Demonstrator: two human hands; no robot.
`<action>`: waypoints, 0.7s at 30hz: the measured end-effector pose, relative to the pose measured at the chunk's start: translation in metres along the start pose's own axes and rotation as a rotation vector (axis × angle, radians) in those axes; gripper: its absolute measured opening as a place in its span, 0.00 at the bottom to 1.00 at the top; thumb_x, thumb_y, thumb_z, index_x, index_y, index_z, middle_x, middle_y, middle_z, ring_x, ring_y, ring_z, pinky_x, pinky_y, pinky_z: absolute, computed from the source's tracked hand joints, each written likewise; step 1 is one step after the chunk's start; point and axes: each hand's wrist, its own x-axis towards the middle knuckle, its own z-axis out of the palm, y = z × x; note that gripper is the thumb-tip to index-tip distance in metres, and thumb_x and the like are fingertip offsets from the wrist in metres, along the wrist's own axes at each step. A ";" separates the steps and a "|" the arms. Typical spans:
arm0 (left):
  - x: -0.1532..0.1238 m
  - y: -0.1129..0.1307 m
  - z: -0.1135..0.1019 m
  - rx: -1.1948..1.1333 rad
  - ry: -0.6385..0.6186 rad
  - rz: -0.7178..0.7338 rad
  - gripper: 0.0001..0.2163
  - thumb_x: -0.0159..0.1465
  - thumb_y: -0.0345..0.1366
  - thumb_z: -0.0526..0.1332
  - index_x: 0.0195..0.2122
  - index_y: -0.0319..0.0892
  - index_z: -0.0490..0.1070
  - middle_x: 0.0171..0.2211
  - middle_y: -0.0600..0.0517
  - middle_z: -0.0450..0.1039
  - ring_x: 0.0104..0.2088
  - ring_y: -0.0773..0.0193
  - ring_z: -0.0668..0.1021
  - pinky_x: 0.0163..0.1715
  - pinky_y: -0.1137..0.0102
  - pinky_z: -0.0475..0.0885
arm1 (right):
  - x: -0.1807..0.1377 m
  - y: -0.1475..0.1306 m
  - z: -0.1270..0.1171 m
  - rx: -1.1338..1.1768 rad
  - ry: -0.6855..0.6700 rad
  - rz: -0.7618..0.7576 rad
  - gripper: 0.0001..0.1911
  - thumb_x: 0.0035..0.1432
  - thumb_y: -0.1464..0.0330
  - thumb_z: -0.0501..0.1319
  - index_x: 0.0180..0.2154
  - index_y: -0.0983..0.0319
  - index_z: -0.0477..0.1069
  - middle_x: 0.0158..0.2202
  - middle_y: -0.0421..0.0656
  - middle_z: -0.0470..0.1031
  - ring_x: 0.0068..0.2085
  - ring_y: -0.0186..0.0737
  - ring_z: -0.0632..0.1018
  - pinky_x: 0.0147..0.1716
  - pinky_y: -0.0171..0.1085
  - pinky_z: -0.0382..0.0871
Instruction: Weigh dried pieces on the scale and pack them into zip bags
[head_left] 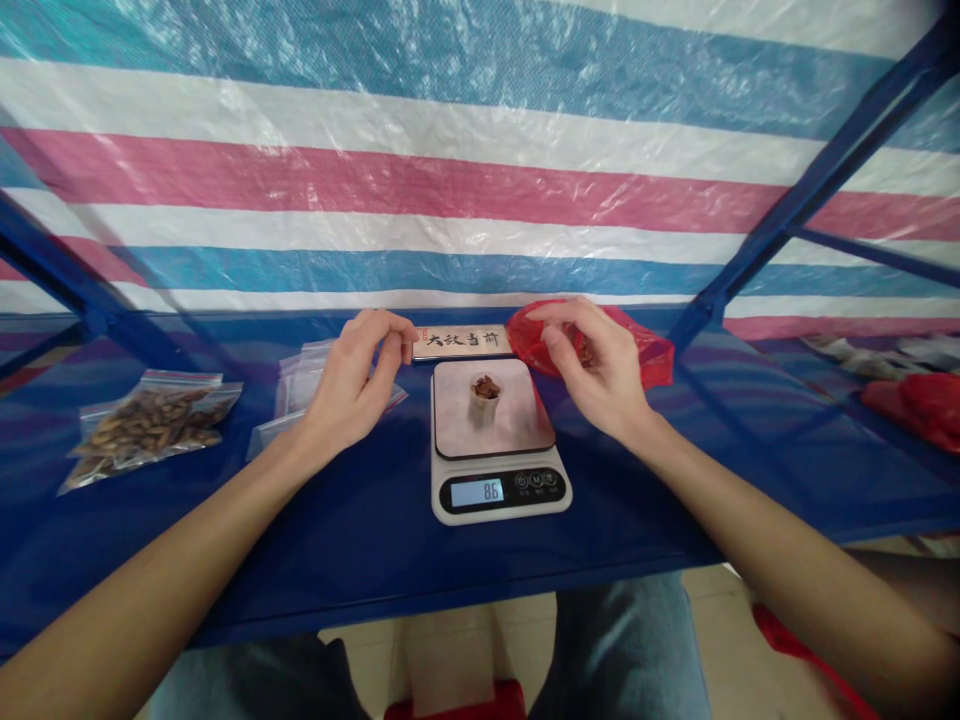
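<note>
My left hand [361, 375] is curled loosely, thumb a little apart from the fingers, its fingertips at the left end of a flat, dark-edged slab with Chinese characters [461, 342]. My right hand [600, 368] is over a red plastic bag [649, 350]; its thumb and index finger are spread, with nothing visible between them. Some brown pieces show in the bag beneath the palm. Between my hands stands a white digital kitchen scale [501, 505], its display reading 8.6. On its plate a small pale cup [484, 408] holds brown dried pieces [486, 386].
Clear zip bags [300, 378] lie under and beside my left forearm. Further left is a zip bag of brown dried pieces [150, 425]. Blue metal posts [739, 260] flank the blue table [360, 540], with a striped sheet behind. More red plastic [919, 405] lies at far right.
</note>
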 end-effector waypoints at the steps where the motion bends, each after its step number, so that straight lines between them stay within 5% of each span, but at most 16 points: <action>1: 0.001 -0.002 -0.001 0.020 -0.004 0.007 0.13 0.75 0.39 0.48 0.39 0.46 0.71 0.34 0.50 0.75 0.40 0.57 0.77 0.48 0.60 0.72 | 0.000 0.001 -0.001 -0.010 0.038 0.019 0.11 0.74 0.65 0.55 0.48 0.56 0.76 0.44 0.46 0.80 0.44 0.47 0.79 0.48 0.47 0.72; 9: 0.005 -0.012 -0.006 0.030 -0.007 -0.027 0.12 0.73 0.39 0.49 0.37 0.46 0.70 0.32 0.50 0.74 0.38 0.56 0.77 0.47 0.58 0.72 | 0.000 0.005 0.000 -0.037 0.081 0.057 0.11 0.72 0.65 0.54 0.45 0.57 0.76 0.43 0.45 0.80 0.39 0.44 0.77 0.43 0.44 0.72; 13: 0.003 -0.014 -0.003 0.036 -0.035 -0.035 0.12 0.73 0.39 0.49 0.39 0.46 0.72 0.31 0.51 0.74 0.37 0.56 0.77 0.45 0.60 0.72 | 0.011 0.014 -0.026 -0.259 0.119 0.244 0.12 0.69 0.66 0.53 0.39 0.58 0.75 0.35 0.46 0.79 0.34 0.45 0.77 0.38 0.44 0.71; 18: 0.002 -0.015 -0.003 0.033 -0.049 -0.014 0.13 0.74 0.40 0.49 0.41 0.46 0.73 0.32 0.51 0.75 0.37 0.57 0.77 0.44 0.60 0.72 | 0.026 0.031 -0.056 -0.350 -0.102 0.342 0.08 0.61 0.70 0.58 0.28 0.58 0.71 0.25 0.43 0.73 0.27 0.41 0.73 0.32 0.41 0.66; 21: 0.001 -0.013 -0.001 0.034 -0.082 0.003 0.14 0.74 0.41 0.50 0.43 0.45 0.74 0.34 0.50 0.77 0.37 0.57 0.77 0.44 0.60 0.72 | 0.023 0.021 -0.051 -0.275 -0.041 0.313 0.09 0.65 0.68 0.57 0.33 0.58 0.75 0.29 0.43 0.77 0.30 0.42 0.75 0.32 0.40 0.68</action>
